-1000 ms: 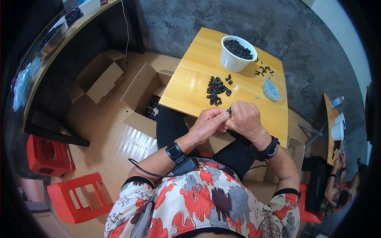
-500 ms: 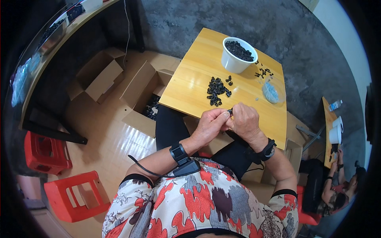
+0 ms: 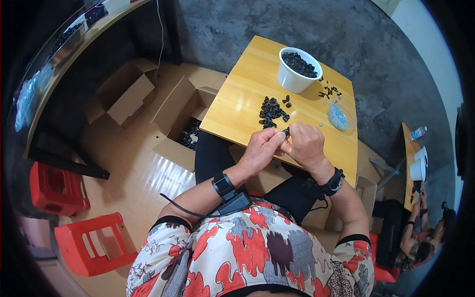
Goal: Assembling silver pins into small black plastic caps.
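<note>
My left hand (image 3: 263, 150) and my right hand (image 3: 306, 143) meet over the near edge of the wooden table (image 3: 232, 94). Between their thumbs and fingertips they pinch a small black plastic part (image 3: 286, 132); its exact kind is mostly hidden by the fingers. Just beyond my hands lies a loose pile of small black parts (image 3: 270, 110). A white bucket (image 3: 292, 80) filled with similar black pieces stands farther back. To its right are scattered smaller black pieces (image 3: 329, 92) and a clear tub of light-blue bits (image 3: 338, 118).
An open cardboard box (image 3: 173, 106) with black parts inside sits left of the table, another box (image 3: 129, 101) behind it. Red stools (image 3: 96, 247) stand at lower left. A long bench (image 3: 94, 37) curves along the left. Another person (image 3: 420, 237) works at a table on the right.
Both hands have shifted slightly up, farther over the table, still pinching the small black part together. The other things stay where they were; the whole view has moved very slightly.
</note>
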### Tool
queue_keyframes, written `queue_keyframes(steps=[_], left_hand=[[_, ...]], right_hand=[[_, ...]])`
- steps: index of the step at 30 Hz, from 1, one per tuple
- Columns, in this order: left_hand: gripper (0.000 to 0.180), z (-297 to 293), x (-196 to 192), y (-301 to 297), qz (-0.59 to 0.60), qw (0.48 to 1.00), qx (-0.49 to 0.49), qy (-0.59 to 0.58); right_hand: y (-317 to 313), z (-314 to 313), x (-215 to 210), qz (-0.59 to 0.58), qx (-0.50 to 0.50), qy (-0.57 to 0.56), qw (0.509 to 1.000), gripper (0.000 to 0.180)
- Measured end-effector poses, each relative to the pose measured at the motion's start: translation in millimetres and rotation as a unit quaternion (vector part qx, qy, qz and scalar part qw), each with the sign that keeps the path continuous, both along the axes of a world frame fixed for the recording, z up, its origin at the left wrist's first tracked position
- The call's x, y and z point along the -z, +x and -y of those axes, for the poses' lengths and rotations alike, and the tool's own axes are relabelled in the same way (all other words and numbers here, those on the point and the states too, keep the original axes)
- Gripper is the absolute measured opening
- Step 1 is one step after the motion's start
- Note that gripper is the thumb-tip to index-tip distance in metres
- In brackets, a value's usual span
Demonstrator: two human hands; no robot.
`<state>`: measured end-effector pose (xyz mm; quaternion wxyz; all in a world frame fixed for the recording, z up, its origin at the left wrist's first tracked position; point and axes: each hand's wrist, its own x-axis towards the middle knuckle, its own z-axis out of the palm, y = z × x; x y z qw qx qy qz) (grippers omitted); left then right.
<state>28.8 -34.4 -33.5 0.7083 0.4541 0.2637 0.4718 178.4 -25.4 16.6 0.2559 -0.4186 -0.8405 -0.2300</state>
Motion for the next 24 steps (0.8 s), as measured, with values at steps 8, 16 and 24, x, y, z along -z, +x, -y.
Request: queue_keyframes(steps=[8, 16, 24], left_hand=[[0.024, 6, 4, 5, 0.004, 1.000, -0.006, -0.022], [0.023, 6, 3, 9, 0.025, 1.000, -0.006, -0.013], [0.021, -1, 6, 12, 0.033, 0.999, -0.007, -0.003]], right_hand=[[8, 7, -3, 0.041, 0.003, -0.004, 0.999, 0.039], [10, 5, 8, 0.015, 0.010, 0.005, 1.000, 0.037], [10, 0, 18, -0.019, 0.007, 0.007, 1.000, 0.033]])
